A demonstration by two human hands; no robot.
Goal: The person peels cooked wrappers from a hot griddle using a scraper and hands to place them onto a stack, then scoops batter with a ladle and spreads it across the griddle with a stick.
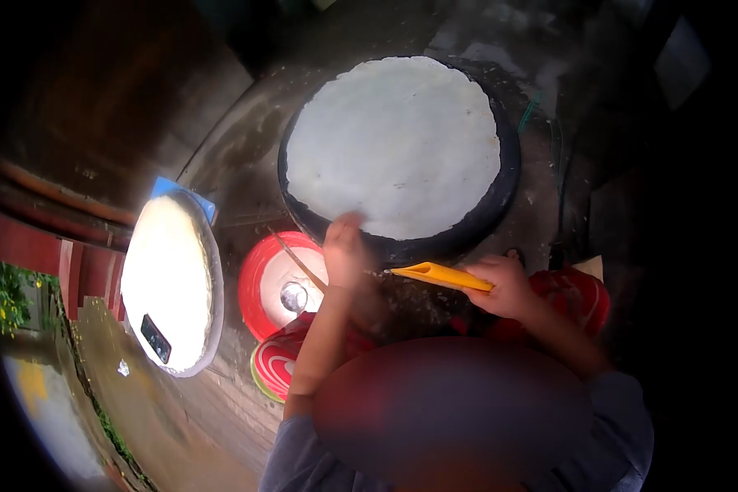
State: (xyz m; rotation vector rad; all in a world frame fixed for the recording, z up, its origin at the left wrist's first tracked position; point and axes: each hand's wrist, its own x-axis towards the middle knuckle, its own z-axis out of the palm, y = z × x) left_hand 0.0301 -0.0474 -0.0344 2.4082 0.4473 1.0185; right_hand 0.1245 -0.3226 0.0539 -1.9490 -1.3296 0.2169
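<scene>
A wide, thin white flatbread (394, 148) lies spread over a round black griddle (507, 156). My left hand (344, 250) is at the near-left edge of the flatbread; motion smears its fingers, so their grip is unclear. To the right, my right hand (502, 285) is closed around a yellow trough-shaped tool (435, 275) with a slanted, hollow end. The tool's tip points left, just off the griddle's near rim. Beside my left forearm stands a red bucket (250, 279) of pale batter (275, 283), holding a metal cup (293, 297). A thin stick (297, 259) slants across the bucket.
At the left, a round stack of pale flatbreads (168, 271) sits on a tray, with a phone (156, 339) on top. Something blue (205, 203) shows behind it. Red patterned items (275, 369) lie near my left elbow, and a red object (578, 299) is by my right forearm.
</scene>
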